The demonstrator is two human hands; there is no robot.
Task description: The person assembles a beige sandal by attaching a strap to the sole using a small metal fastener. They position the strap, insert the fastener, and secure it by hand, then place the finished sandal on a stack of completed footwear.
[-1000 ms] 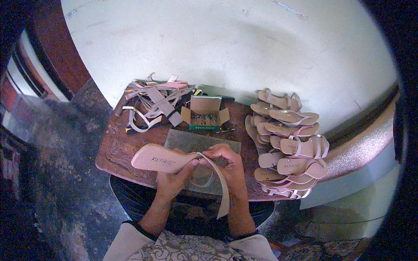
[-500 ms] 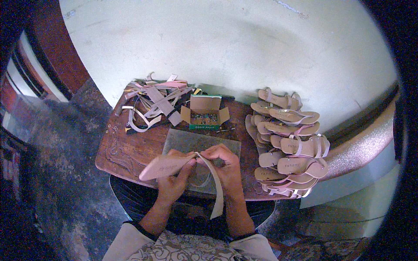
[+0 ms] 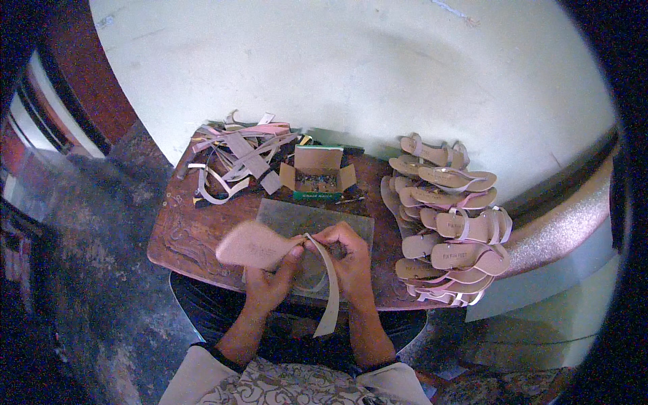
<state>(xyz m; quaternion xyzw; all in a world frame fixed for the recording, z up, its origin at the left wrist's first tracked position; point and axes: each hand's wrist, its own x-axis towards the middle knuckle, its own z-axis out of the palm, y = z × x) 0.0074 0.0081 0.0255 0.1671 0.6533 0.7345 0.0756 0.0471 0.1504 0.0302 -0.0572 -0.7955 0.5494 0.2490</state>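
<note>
A tan sandal sole is gripped in my left hand, thumb on top near its narrowing end and the wide end pointing left. My right hand pinches a pale strap where it meets the sole's edge. From that spot the strap's long tail hangs down toward my lap, and a thinner loop curves below the fingers. Both hands meet above a grey square slab on the wooden table. How the strap joins the sole is hidden by the fingertips.
An open green cardboard box of small metal bits stands behind the slab. Loose straps lie heaped at the back left. Several strapped sandals are piled along the right edge of the table. A pale wall rises behind.
The sole has turned in my left hand, so its top face shows broader and its wide end sits higher. The strap's hanging tail has swung a little left.
</note>
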